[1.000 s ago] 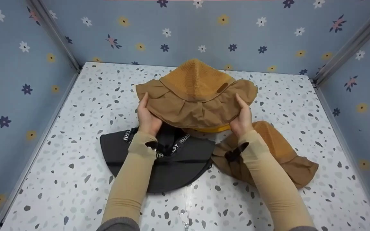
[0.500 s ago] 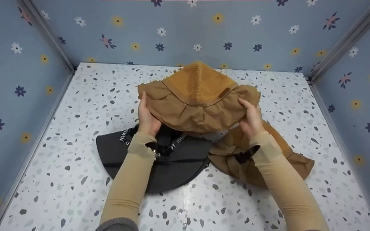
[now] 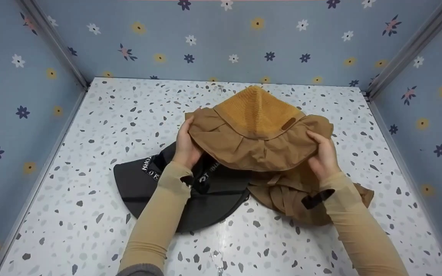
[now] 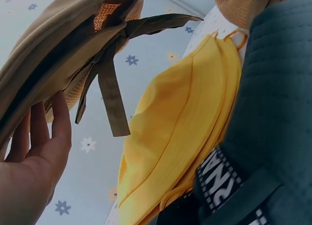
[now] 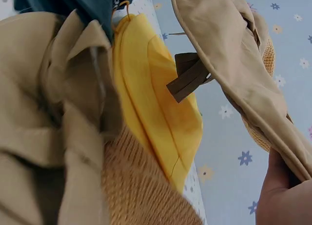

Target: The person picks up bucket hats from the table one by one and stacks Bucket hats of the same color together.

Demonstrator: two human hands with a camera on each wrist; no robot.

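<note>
A sun hat (image 3: pixel 257 119) with a mustard knitted crown and a pleated brown brim is held above the table by both hands. My left hand (image 3: pixel 187 147) pinches the brim's left end, thumb on top and fingers beneath, as the left wrist view shows. On the opposite end, my right hand (image 3: pixel 324 155) grips the brim the same way. Brown fabric ties (image 4: pixel 112 96) dangle under the hat. Below the left hand lies a black brimmed hat (image 3: pixel 205 211) with a lettered strap. Beneath the right hand is a second brown sun hat (image 3: pixel 282 203), partly covered by the arm.
A yellow hat (image 4: pixel 170 122) stands among the others in both wrist views; the held hat hides it from the head view. The speckled white table (image 3: pixel 79 184) is enclosed by blue flowered panels (image 3: pixel 221 42) at the back and both sides.
Both hands have carried the held sun hat to the right and a little towards me, so it now covers more of the second brown hat. The yellow edge below it has gone out of sight.
</note>
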